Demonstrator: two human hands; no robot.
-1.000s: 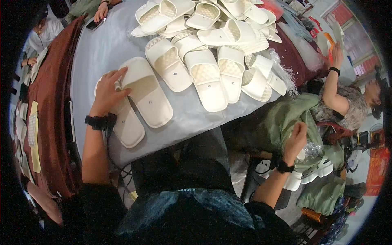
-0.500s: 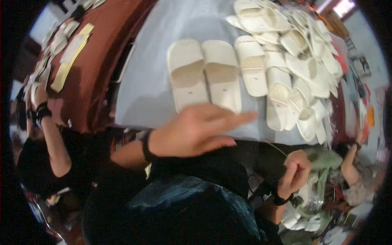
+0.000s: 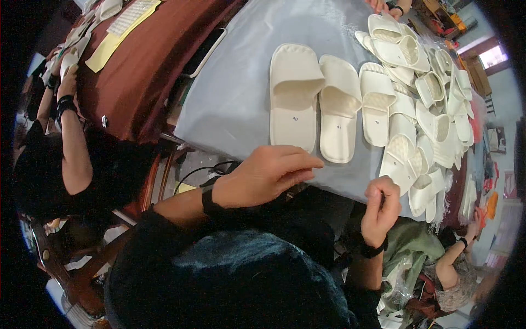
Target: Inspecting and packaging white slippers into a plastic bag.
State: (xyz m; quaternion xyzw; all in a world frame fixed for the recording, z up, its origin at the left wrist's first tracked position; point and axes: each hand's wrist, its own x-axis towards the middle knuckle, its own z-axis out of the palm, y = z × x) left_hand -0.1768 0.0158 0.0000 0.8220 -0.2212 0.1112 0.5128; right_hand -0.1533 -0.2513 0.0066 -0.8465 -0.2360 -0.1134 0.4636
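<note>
Two white slide slippers lie side by side on the grey-covered table, the left slipper (image 3: 294, 118) set a little farther from me than the right slipper (image 3: 339, 131). My left hand (image 3: 268, 174) hovers at the near table edge just below their heel ends, fingers stretched out, thumb apart, nothing in it. Farther right, my right hand (image 3: 381, 211) is held at the table's edge with its fingers curled in; no object shows in it. Close to it is a heap of white slippers (image 3: 433, 123), some overlapping.
On the left a brown-covered table (image 3: 148, 71) holds a yellow sheet (image 3: 112, 49) and more slippers; a person's hand (image 3: 67, 83) works there. Another person's hands (image 3: 383, 6) reach in at the far edge. A phone-like object (image 3: 205, 53) lies between the tables.
The view has shifted, so the table sits farther right. My left hand has drawn back from the slippers' heels. The right slipper of the pair now lies slightly nearer me than the left.
</note>
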